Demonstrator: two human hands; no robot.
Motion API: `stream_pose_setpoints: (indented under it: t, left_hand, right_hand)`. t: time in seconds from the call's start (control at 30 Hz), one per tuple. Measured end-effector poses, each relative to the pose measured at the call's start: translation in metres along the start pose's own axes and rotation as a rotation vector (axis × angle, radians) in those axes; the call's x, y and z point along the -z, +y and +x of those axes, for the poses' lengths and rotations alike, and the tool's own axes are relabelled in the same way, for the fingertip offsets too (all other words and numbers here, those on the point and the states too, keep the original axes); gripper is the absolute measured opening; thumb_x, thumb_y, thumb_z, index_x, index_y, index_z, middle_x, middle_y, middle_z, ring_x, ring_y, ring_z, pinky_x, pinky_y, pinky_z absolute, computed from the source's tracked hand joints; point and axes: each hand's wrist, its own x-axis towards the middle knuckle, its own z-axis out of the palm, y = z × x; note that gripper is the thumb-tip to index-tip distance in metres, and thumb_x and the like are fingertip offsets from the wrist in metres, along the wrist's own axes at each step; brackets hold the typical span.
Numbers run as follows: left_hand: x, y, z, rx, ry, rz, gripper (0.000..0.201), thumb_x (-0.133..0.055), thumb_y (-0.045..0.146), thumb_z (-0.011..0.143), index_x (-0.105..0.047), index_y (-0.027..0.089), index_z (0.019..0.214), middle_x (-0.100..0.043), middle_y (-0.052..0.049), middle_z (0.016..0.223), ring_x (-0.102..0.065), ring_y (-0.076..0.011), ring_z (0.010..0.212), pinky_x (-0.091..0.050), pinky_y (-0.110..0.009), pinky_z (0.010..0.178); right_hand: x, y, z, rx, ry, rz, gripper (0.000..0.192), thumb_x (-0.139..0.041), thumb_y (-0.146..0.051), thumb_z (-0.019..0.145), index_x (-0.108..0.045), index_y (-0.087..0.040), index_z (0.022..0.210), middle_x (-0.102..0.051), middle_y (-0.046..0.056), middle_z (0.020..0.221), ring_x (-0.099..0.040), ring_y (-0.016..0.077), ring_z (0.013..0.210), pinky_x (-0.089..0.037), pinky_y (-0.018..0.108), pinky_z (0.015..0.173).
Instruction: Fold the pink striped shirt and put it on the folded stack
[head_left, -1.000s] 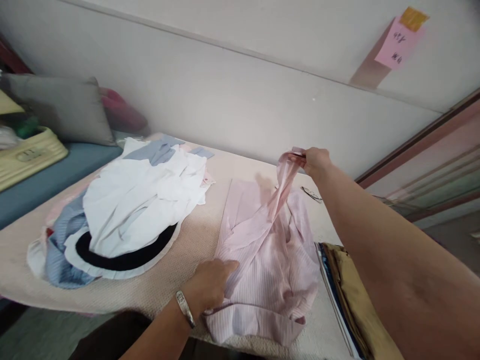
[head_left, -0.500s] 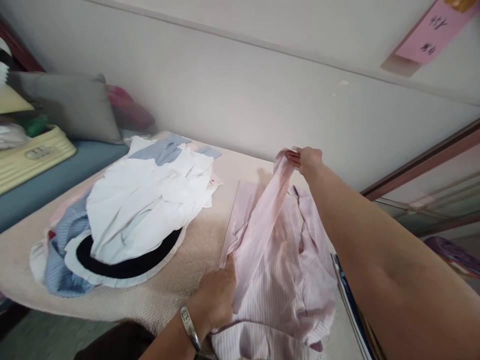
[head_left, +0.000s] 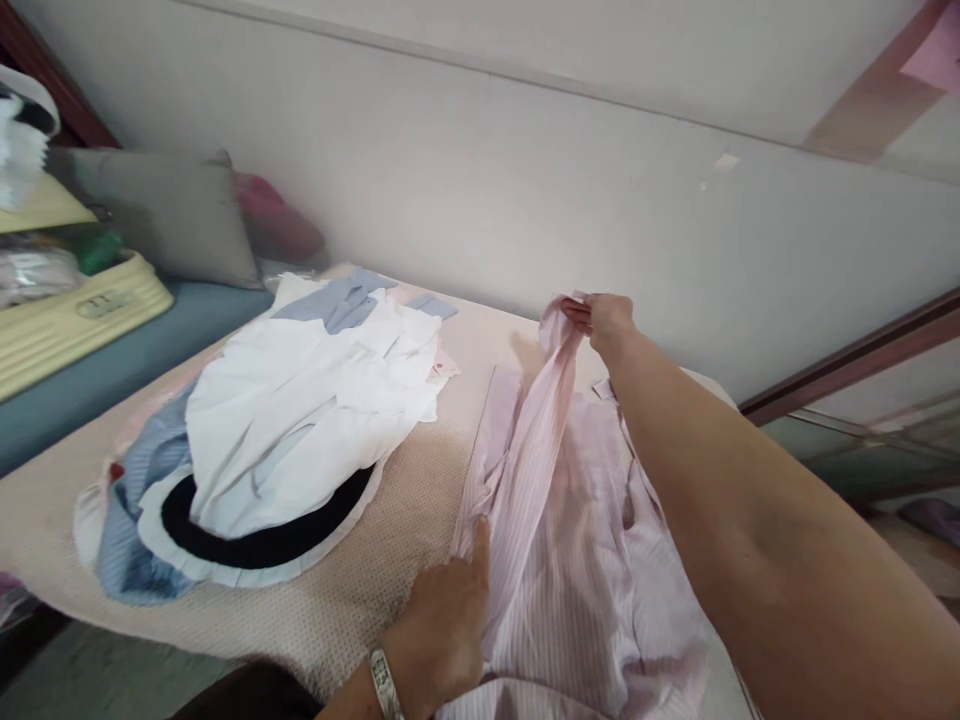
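A pink striped shirt (head_left: 577, 560) lies spread on the cream textured bed cover. My right hand (head_left: 609, 318), fingers closed, grips the end of a long strip of it, likely a sleeve (head_left: 536, 430), and lifts that end near the wall. The strip slants from there down toward my left hand (head_left: 442, 620). My left index finger is stretched out and presses on the shirt's left edge; the other fingers are curled and partly hidden, as is the thumb. A silver bracelet (head_left: 385, 684) circles my left wrist. My right forearm covers part of the shirt's right side.
Left of the shirt lies a pile of white garments (head_left: 300, 410) with a black-banded frilled piece (head_left: 247, 540) and blue striped cloth (head_left: 146, 510). Farther left are a grey cushion (head_left: 161, 215) and a yellow plastic basket (head_left: 82, 320). The wall (head_left: 450, 170) runs behind the bed.
The view has shifted slightly, so the clothes pile sits farther right in the picture. My right hand still holds the raised end, and my left finger stays on the shirt.
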Motion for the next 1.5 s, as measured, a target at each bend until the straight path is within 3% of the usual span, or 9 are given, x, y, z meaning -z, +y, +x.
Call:
stream_pose_setpoints:
  t: [0.2,0.37,0.43,0.63,0.8,0.97,1.13,1.37,1.5]
  left_hand:
    - [0.003,0.001,-0.004,-0.001,-0.020,-0.028,0.125,-0.074,0.017,0.069,0.008,0.009,0.163,-0.065,-0.025,0.127,-0.066,-0.0394,0.110,-0.051,-0.054,0.097]
    - [-0.002,-0.002,-0.004,-0.018,-0.001,-0.022,0.119,-0.069,0.020,0.070,0.003,0.010,0.164,-0.061,-0.025,0.134,-0.063,-0.0402,0.113,-0.049,-0.055,0.100]
    - [-0.004,-0.003,-0.004,-0.028,-0.004,-0.019,0.118,-0.068,0.020,0.071,0.003,0.011,0.164,-0.061,-0.025,0.133,-0.063,-0.0399,0.114,-0.049,-0.055,0.100]
    - [-0.005,-0.005,-0.003,-0.035,0.012,-0.041,0.119,-0.069,0.020,0.070,0.004,0.008,0.163,-0.060,-0.027,0.134,-0.064,-0.0397,0.113,-0.050,-0.054,0.099]
    - [-0.006,-0.005,-0.001,-0.012,0.013,-0.054,0.121,-0.072,0.021,0.069,0.002,0.008,0.164,-0.060,-0.028,0.133,-0.065,-0.0400,0.110,-0.051,-0.054,0.096]
    - [-0.004,-0.001,-0.002,-0.003,0.004,-0.053,0.120,-0.072,0.018,0.069,0.000,0.008,0.164,-0.061,-0.028,0.130,-0.065,-0.0403,0.109,-0.052,-0.055,0.095]
    - [-0.004,-0.001,-0.002,0.006,-0.012,-0.067,0.121,-0.074,0.019,0.069,0.000,0.010,0.164,-0.060,-0.028,0.132,-0.063,-0.0413,0.113,-0.051,-0.055,0.097]
    - [-0.002,-0.001,-0.002,-0.009,-0.018,-0.046,0.118,-0.074,0.021,0.072,-0.002,0.005,0.164,-0.060,-0.030,0.132,-0.064,-0.0417,0.112,-0.053,-0.054,0.096]
    - [0.004,-0.006,-0.006,-0.039,-0.035,-0.044,0.114,-0.073,0.023,0.073,-0.006,0.007,0.164,-0.063,-0.027,0.131,-0.065,-0.0405,0.112,-0.053,-0.053,0.095]
  right_hand:
    - [-0.005,0.042,-0.016,0.088,-0.033,-0.223,0.054,-0.067,-0.013,0.081,-0.048,-0.017,0.131,-0.071,0.002,0.084,-0.065,0.0118,0.069,-0.050,0.021,0.061]
    - [-0.016,0.085,-0.035,0.024,-0.072,-0.560,0.021,-0.072,-0.022,0.075,-0.065,-0.011,0.091,-0.064,0.007,0.060,-0.068,0.0229,0.067,-0.055,0.033,0.066]
    - [-0.023,0.102,-0.044,0.002,-0.099,-0.666,0.020,-0.076,-0.030,0.073,-0.065,-0.013,0.077,-0.063,0.010,0.057,-0.071,0.0293,0.074,-0.055,0.038,0.071]
    - [-0.039,0.135,-0.060,0.039,-0.119,-0.794,0.019,-0.075,-0.032,0.075,-0.068,-0.017,0.084,-0.072,0.017,0.088,-0.069,0.0318,0.104,-0.054,0.038,0.086]
    - [-0.037,0.134,-0.056,0.111,-0.060,-0.801,0.018,-0.058,-0.028,0.089,-0.067,-0.016,0.098,-0.072,0.018,0.099,-0.067,0.0280,0.107,-0.053,0.036,0.085]
    - [-0.048,0.125,-0.059,0.190,-0.138,-0.771,0.014,-0.055,-0.026,0.090,-0.065,-0.017,0.096,-0.072,0.011,0.088,-0.067,0.0222,0.095,-0.051,0.031,0.081]
    - [-0.070,0.120,-0.066,0.225,-0.147,-0.774,0.017,-0.053,-0.024,0.091,-0.062,-0.021,0.104,-0.071,0.014,0.109,-0.064,0.0263,0.105,-0.048,0.036,0.089]
    - [-0.087,0.110,-0.068,0.224,-0.397,-0.680,0.030,-0.057,-0.017,0.088,-0.057,-0.017,0.118,-0.072,0.015,0.113,-0.066,0.0238,0.100,-0.048,0.032,0.087]
    - [-0.075,0.099,-0.100,0.295,-0.474,-0.584,0.034,-0.050,-0.022,0.094,-0.050,-0.019,0.128,-0.070,0.012,0.122,-0.065,0.0200,0.105,-0.047,0.028,0.087]
